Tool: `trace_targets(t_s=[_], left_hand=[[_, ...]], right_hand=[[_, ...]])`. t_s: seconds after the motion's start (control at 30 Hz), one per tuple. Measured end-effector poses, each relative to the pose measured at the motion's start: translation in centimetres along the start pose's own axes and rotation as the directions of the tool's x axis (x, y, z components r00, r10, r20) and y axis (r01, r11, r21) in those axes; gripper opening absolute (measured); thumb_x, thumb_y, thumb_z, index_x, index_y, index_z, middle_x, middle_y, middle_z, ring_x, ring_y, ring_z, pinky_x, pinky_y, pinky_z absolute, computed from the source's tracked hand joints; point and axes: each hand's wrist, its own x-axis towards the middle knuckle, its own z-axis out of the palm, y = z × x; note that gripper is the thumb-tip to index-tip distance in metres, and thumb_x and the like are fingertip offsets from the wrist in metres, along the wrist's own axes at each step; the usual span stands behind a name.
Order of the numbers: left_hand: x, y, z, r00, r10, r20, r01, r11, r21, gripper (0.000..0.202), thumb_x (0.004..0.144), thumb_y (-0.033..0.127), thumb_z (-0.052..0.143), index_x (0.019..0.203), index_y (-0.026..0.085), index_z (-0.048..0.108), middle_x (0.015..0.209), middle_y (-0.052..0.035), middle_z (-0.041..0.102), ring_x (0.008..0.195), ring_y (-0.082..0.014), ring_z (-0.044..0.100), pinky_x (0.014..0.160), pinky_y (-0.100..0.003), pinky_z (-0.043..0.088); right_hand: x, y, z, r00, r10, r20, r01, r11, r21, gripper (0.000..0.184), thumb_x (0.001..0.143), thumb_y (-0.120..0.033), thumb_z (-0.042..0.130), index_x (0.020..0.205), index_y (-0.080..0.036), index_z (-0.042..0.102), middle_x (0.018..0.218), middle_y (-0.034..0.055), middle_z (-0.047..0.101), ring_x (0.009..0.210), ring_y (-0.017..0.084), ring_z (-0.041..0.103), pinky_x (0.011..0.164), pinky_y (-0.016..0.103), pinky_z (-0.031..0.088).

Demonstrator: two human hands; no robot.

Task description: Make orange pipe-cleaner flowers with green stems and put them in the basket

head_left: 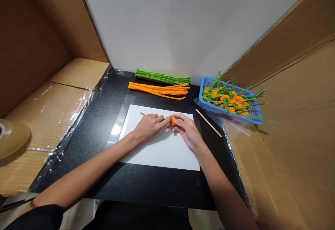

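left hand and right hand apparently pinch an orange pipe-cleaner tuft

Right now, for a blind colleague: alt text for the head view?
The left hand and right hand hold a small orange pipe-cleaner flower over white paper. A green bundle and orange bundle lie beyond, by a blue basket of flowers.

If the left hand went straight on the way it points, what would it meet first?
Probably the orange pipe-cleaner coil at the fingers of the left hand, with the right hand just beyond it; depth is unclear.
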Motion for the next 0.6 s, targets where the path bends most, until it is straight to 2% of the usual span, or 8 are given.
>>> trace_targets(t_s=[0.1,0.23,0.3,0.37,0.47,0.6], left_hand=[[0.1,-0.1,-0.2,0.999,-0.013,0.051,0.015,0.999,-0.041,0.034,0.094,0.008,0.046,0.125,0.019,0.055,0.078,-0.0008,0.064,0.062,-0.0152,0.061,0.053,-0.026,0.043],[0.4,0.3,-0.5,0.994,-0.049,0.094,0.059,0.993,-0.105,0.027,0.095,0.010,0.047,0.121,0.015,0.053,0.100,-0.0072,0.066,0.076,-0.0169,0.065,0.058,-0.026,0.047],[0.5,0.6,-0.4,0.995,-0.068,0.080,0.078,0.987,-0.138,0.027,0.096,0.011,0.046,0.122,0.014,0.051,0.102,-0.0079,0.065,0.079,-0.0173,0.064,0.059,-0.026,0.048],[0.4,0.7,-0.1,0.996,-0.076,0.044,0.082,0.987,-0.139,0.024,0.097,0.013,0.045,0.120,0.014,0.052,0.097,-0.0068,0.064,0.079,-0.0175,0.063,0.057,-0.026,0.046],[0.2,0.5,0.4,0.998,-0.057,-0.035,0.054,0.994,-0.095,0.014,0.097,0.013,0.046,0.107,0.014,0.056,0.088,-0.0046,0.063,0.075,-0.0173,0.060,0.055,-0.027,0.043],[0.1,0.1,0.6,0.983,0.031,-0.181,-0.033,0.999,-0.005,0.015,0.096,0.009,0.045,0.092,0.015,0.058,0.077,-0.0021,0.060,0.068,-0.0158,0.054,0.054,-0.028,0.039]], right_hand=[[0.3,0.0,-0.3,0.996,0.083,0.009,-0.084,0.987,0.139,0.025,0.070,-0.032,0.081,0.088,-0.019,0.071,0.081,0.0020,0.071,0.066,0.014,0.069,0.061,0.023,0.053],[0.4,0.7,0.1,0.998,0.043,-0.043,-0.035,0.983,0.180,0.024,0.070,-0.032,0.082,0.088,-0.019,0.071,0.086,0.0014,0.071,0.067,0.013,0.068,0.069,0.026,0.057],[0.3,0.9,0.5,0.998,0.009,-0.068,0.002,0.987,0.159,0.025,0.072,-0.033,0.081,0.090,-0.019,0.072,0.088,0.0015,0.071,0.069,0.013,0.067,0.071,0.027,0.058],[0.2,1.1,0.8,0.996,-0.013,-0.083,0.023,0.992,0.125,0.025,0.074,-0.035,0.079,0.092,-0.020,0.072,0.086,0.0016,0.071,0.069,0.013,0.067,0.070,0.027,0.058],[0.0,1.0,1.0,0.997,-0.031,-0.074,0.037,0.996,0.082,0.026,0.076,-0.038,0.076,0.094,-0.020,0.074,0.089,0.0026,0.072,0.071,0.013,0.066,0.070,0.027,0.058],[-0.1,0.9,1.1,0.999,-0.023,-0.036,0.025,0.997,0.071,0.026,0.076,-0.037,0.077,0.094,-0.019,0.075,0.088,0.0032,0.072,0.071,0.013,0.066,0.070,0.025,0.056]])
